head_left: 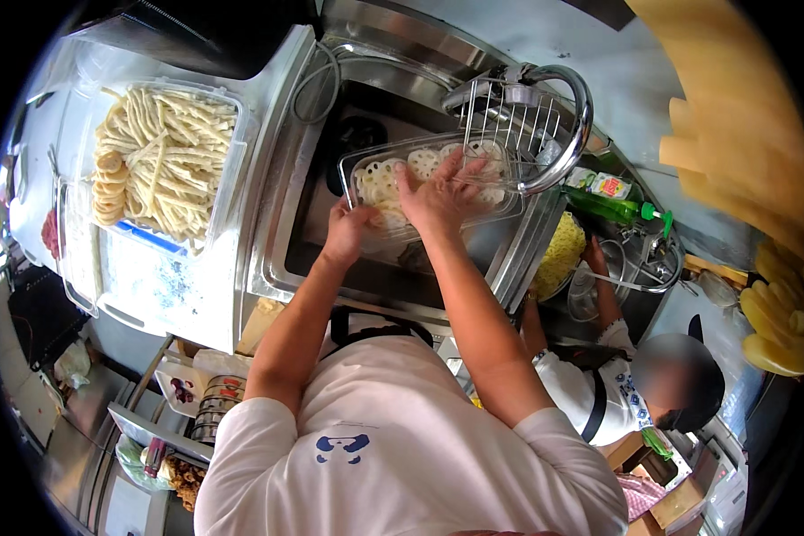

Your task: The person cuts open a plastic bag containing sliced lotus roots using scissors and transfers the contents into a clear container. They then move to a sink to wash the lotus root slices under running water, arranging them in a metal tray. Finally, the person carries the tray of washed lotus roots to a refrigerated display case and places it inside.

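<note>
A clear plastic container (402,149) with sliced lotus root (378,181) in it is over a stainless steel sink (278,251). My left hand (350,231) grips its near left corner. With fingers spread, my right hand (442,194) rests over the lotus root slices; whether it presses on them or only touches them I cannot tell. The curved chrome faucet (581,127) and a wire rack (486,100) stand at the container's right end, partly over it. Below the container, the sink floor is partly hidden.
To the left, a clear tub (242,144) holds pale strips on a white surface. Green dish soap (603,204) stands right of the sink. A co-worker (596,395) reaches into a neighbouring sink beside a bowl of yellow shreds (559,258). A grey hose (338,70) loops behind.
</note>
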### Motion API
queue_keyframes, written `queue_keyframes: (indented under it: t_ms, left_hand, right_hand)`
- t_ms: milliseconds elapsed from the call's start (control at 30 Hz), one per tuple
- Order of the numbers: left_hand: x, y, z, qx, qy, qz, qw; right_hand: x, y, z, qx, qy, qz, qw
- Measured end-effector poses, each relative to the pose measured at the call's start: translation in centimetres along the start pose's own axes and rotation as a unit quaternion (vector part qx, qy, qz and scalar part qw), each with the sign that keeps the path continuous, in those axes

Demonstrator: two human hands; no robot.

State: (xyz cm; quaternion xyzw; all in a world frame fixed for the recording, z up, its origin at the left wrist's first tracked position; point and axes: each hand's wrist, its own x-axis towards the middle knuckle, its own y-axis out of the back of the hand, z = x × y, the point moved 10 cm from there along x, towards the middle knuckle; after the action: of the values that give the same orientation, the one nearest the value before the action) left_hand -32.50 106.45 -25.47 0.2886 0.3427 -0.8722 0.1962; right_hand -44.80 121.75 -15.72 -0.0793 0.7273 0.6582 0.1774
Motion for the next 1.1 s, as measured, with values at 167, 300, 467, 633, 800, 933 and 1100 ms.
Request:
queue_keyframes:
  t_ms: [167, 300, 467, 633, 800, 933, 1100]
  left_hand:
    - [0.5, -0.7, -0.1, 0.02, -0.003, -0.013, 1.0]
    - [0.0, -0.9, 0.2, -0.002, 0.028, -0.005, 1.0]
    - [0.3, -1.4, 0.4, -0.008, 0.011, -0.027, 1.0]
    - [0.6, -0.4, -0.4, 0.016, 0.005, -0.017, 1.0]
    - [-0.4, 0.3, -0.5, -0.019, 0.004, 0.008, 1.0]
    - [-0.6, 0.8, -0.8, 0.007, 0.004, -0.009, 1.0]
    - [-2.1, 1.7, 0.3, 0.007, 0.01, 0.029, 1.0]
  right_hand:
    - [0.4, 0.5, 0.4, -0.037, -0.012, 0.009, 0.999]
    - [-0.5, 1.6, -0.2, -0.028, -0.014, -0.027, 0.999]
    - [-0.2, 0.0, 0.3, -0.021, -0.021, -0.015, 0.999]
    - [-0.4, -1.1, 0.3, 0.019, -0.01, -0.02, 1.0]
    - [-0.8, -0.7, 0.4, 0.011, -0.026, -0.044, 0.999]
    - [-1.3, -0.5, 0.4, -0.015, -0.026, -0.019, 0.999]
    - [-1.7, -1.8, -0.9, 0.024, 0.007, -0.012, 1.0]
